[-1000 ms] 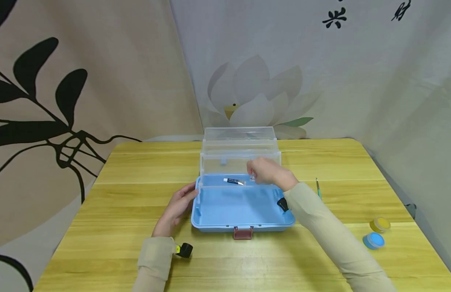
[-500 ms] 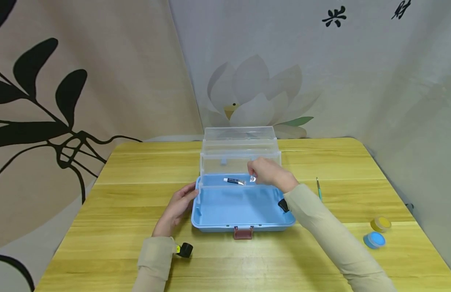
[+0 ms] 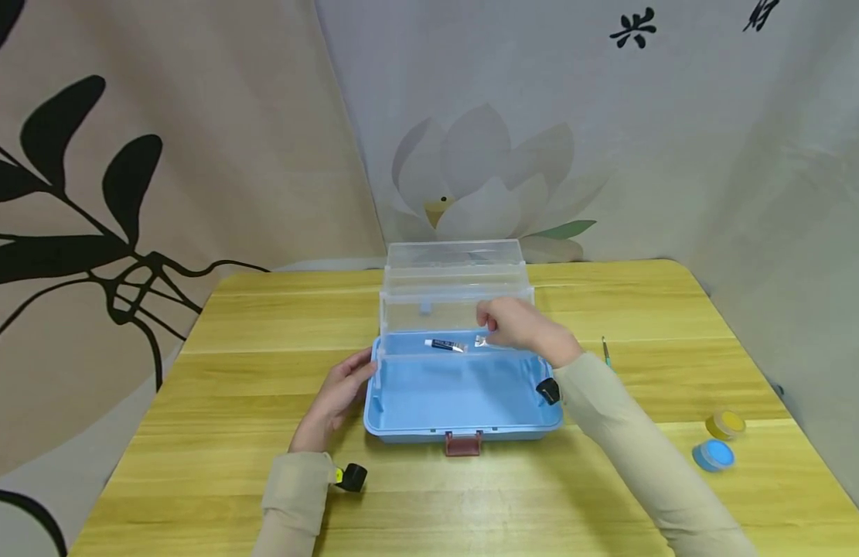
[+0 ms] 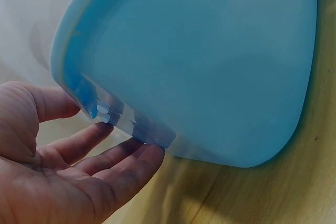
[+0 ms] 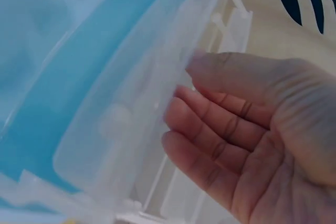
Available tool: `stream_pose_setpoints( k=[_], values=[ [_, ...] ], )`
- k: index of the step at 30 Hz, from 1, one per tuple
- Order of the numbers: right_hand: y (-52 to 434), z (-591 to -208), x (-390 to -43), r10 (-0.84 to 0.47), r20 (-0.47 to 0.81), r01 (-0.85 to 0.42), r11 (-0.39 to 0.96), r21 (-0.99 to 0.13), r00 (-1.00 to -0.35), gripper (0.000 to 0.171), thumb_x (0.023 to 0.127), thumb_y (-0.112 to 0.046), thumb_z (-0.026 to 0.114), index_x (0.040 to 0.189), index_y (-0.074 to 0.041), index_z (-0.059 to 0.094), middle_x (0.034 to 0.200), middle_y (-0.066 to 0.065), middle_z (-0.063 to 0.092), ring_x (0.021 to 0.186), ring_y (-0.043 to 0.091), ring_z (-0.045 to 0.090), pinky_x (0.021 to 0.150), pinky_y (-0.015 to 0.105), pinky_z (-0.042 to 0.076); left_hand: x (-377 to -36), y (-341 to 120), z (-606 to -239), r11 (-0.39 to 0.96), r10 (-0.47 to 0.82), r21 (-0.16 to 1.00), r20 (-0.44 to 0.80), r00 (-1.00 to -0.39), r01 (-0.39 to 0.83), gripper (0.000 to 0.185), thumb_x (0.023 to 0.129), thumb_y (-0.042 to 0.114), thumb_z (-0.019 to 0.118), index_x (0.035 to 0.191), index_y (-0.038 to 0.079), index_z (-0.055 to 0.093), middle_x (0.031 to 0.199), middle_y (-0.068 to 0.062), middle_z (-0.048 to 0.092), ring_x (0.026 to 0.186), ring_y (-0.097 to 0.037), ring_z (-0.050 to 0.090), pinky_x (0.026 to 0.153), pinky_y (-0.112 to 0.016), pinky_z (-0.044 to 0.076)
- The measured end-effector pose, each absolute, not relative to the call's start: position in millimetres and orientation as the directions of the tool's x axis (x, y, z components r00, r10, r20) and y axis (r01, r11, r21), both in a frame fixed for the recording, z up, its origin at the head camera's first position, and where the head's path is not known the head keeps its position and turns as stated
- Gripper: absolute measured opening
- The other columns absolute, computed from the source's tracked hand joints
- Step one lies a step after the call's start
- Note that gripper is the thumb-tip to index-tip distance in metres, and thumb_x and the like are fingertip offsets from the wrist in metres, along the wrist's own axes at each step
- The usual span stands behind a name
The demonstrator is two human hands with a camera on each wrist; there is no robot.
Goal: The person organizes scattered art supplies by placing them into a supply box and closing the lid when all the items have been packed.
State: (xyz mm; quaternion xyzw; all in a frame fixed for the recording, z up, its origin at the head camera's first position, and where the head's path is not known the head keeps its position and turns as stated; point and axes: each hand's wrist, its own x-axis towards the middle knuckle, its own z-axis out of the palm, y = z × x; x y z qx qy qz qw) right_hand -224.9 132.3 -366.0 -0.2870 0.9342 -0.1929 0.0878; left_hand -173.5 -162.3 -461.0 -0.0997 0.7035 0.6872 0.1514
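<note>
- Blue box [image 3: 464,394] open at table [image 3: 192,464] centre; clear lid [image 3: 453,298] standing upright at the far side, brown latch [image 3: 464,443] on the near edge.
- Left hand [image 3: 337,394] laid flat against the box's left outer wall, fingers straight and relaxed, fingertips [image 4: 149,153] touching the blue wall near the corner. Nothing gripped.
- Right hand [image 3: 523,329] over the far right part of the box, at the clear tray [image 3: 457,340] along the back edge.
- Right wrist view: fingers [image 5: 210,129] only lightly bent, lying just beside the clear plastic; no pinch visible, nothing held.
- Small tube [image 3: 445,345], white cap and dark label, lying in the clear tray, left of the right hand.
- Silvery piece [image 3: 481,340] just beside the right fingertips; contact cannot be told.
- Black wrist cameras [image 3: 351,477] on both sleeves.
- Thin brush [image 3: 606,353] on the table right of the box.
- Yellow pot [image 3: 724,425] and blue pot [image 3: 713,456] near the right table edge, close together, well apart from the box.
</note>
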Motion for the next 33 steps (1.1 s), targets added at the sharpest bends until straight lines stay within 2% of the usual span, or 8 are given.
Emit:
stream_pose_setpoints(
  k=[6,15,20,33],
  values=[
    [152.2,-360.9,-225.8,-0.585,0.049,-0.539,0.707,-0.458,-0.809,0.016,0.078,0.005,0.069,0.09,0.001,0.06,0.076,0.006,0.057,0.071,0.019,0.051,0.068,0.032,0.048,-173.8,-161.7,-460.3,0.039,0.071,0.937,-0.35,-0.934,-0.348,0.045,0.098,0.015,0.049,0.14,0.003,0.04,0.142,-0.018,0.041,0.126,-0.031,0.042,0.103,-0.045,0.037],
    [181.1,-350.1,-221.0,-0.492,0.069,-0.464,0.752,-0.469,-0.868,0.015,0.081,0.0,0.069,0.092,0.001,0.06,0.077,0.006,0.059,0.072,0.02,0.053,0.069,0.034,0.05,-173.7,-161.5,-460.4,0.042,0.074,0.935,-0.355,-0.932,-0.353,0.046,0.098,0.015,0.049,0.141,0.003,0.04,0.143,-0.017,0.04,0.127,-0.031,0.041,0.104,-0.045,0.036],
    [198.9,-346.6,-219.4,-0.464,0.109,-0.453,0.744,-0.491,-0.879,0.012,0.082,0.002,0.067,0.091,0.003,0.059,0.076,0.008,0.06,0.07,0.021,0.055,0.067,0.035,0.05,-173.4,-161.1,-460.2,0.04,0.074,0.937,-0.349,-0.934,-0.347,0.046,0.098,0.014,0.049,0.141,0.002,0.039,0.142,-0.018,0.04,0.127,-0.031,0.041,0.104,-0.044,0.036],
    [236.8,-354.4,-208.8,-0.392,0.075,-0.376,0.783,-0.495,-0.917,0.013,0.086,-0.003,0.064,0.094,0.006,0.06,0.076,0.008,0.06,0.069,0.02,0.054,0.066,0.037,0.048,-174.0,-161.6,-461.2,0.037,0.079,0.938,-0.348,-0.934,-0.346,0.045,0.098,0.014,0.049,0.14,0.002,0.039,0.143,-0.019,0.04,0.129,-0.032,0.039,0.106,-0.044,0.034]
  ],
)
